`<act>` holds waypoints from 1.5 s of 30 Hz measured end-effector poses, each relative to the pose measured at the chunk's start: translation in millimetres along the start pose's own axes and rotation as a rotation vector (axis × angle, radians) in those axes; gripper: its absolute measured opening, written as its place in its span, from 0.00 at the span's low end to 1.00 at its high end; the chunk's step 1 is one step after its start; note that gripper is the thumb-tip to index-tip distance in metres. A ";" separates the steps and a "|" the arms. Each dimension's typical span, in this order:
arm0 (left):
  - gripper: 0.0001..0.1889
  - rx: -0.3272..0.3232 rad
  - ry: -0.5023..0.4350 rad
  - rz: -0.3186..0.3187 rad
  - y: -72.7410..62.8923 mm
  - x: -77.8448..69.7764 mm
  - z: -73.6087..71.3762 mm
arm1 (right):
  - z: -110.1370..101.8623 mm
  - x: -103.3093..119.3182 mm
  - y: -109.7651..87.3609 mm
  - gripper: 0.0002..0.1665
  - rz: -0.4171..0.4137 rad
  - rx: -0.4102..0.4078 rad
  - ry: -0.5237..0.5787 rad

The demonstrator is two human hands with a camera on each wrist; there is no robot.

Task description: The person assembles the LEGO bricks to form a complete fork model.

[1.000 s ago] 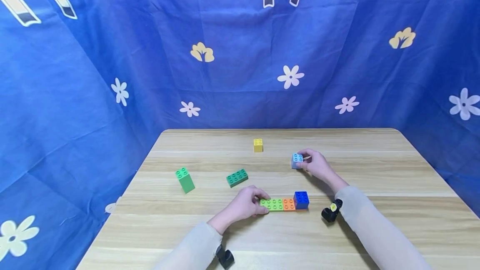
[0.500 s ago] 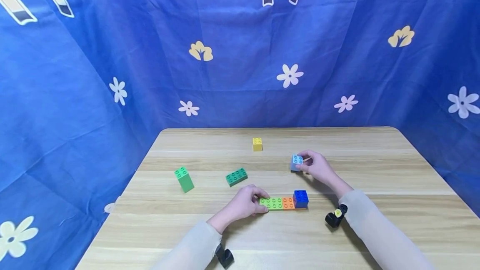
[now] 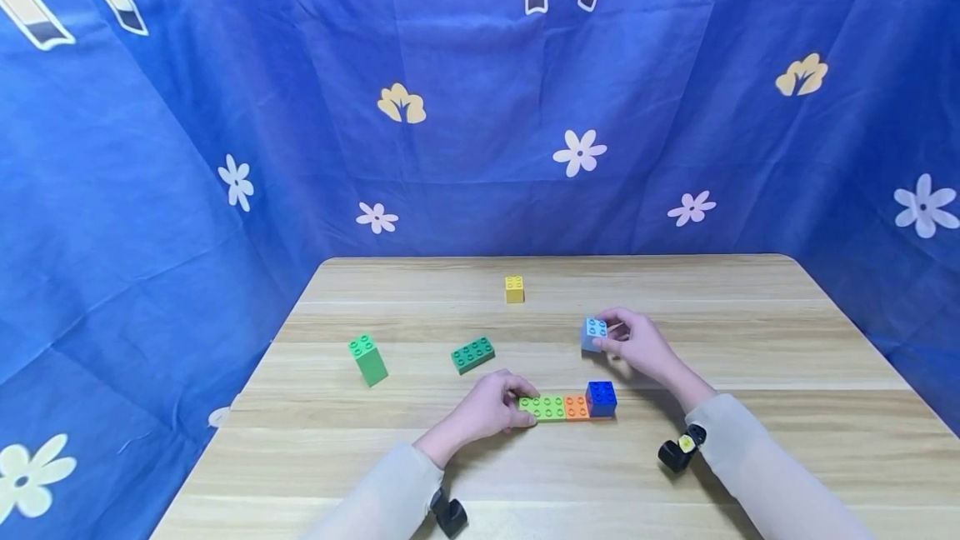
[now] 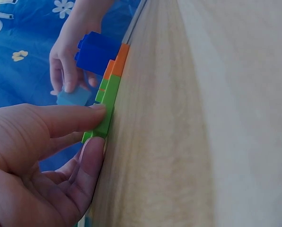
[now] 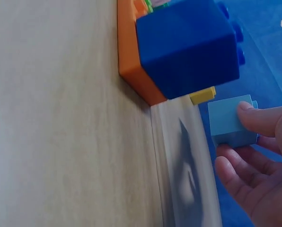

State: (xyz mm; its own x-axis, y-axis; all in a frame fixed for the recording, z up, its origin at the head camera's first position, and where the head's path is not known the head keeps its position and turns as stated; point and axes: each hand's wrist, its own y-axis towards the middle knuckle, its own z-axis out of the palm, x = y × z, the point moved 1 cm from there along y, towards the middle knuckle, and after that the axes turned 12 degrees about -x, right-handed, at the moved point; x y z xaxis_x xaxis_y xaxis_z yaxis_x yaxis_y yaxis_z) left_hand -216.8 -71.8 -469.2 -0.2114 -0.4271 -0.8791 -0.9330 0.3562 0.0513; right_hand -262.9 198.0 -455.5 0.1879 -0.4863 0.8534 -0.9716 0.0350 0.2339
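Observation:
My left hand (image 3: 491,404) pinches the left end of a lime green brick (image 3: 549,408) between thumb and fingers. An orange brick (image 3: 577,407) continues the row to the right, and a dark blue brick (image 3: 602,398) sits on its right end. Behind this row my right hand (image 3: 636,343) holds a light blue brick (image 3: 593,335) between thumb and fingers. In the right wrist view the light blue brick (image 5: 232,121) is apart from the dark blue brick (image 5: 188,47). The left wrist view shows my thumb and fingers on either side of the lime brick (image 4: 108,106).
A dark green brick (image 3: 473,355) lies behind my left hand. Farther left stands a tall green brick (image 3: 369,360), and a yellow brick (image 3: 514,289) is near the back of the wooden table (image 3: 712,290). A blue patterned cloth (image 3: 480,182) hangs behind and beside it.
My right hand has brought the light blue brick slightly nearer to the row of bricks and to me. My left hand has stayed in place on the lime brick.

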 end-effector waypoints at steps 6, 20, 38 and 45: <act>0.17 0.000 -0.006 -0.001 -0.6 -0.4 0.1 | -1.5 6.8 -6.3 0.25 -0.035 -0.008 -0.006; 0.17 0.002 0.001 -0.002 0.1 1.8 0.8 | -2.5 16.7 -18.1 0.25 -0.052 0.002 0.029; 0.18 -0.001 0.010 -0.001 -0.2 2.6 1.2 | 2.3 34.5 -37.7 0.21 -0.116 0.011 0.075; 0.17 0.001 0.008 0.007 -0.6 1.8 1.1 | 6.5 36.1 -45.2 0.20 -0.155 0.010 0.106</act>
State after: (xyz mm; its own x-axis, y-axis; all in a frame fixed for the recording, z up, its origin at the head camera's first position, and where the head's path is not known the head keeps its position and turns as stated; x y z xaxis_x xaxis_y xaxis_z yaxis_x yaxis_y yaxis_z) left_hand -216.3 -71.9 -471.3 -0.2199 -0.4311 -0.8751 -0.9314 0.3595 0.0569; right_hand -213.1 173.2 -438.4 0.3488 -0.3906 0.8520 -0.9312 -0.0419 0.3620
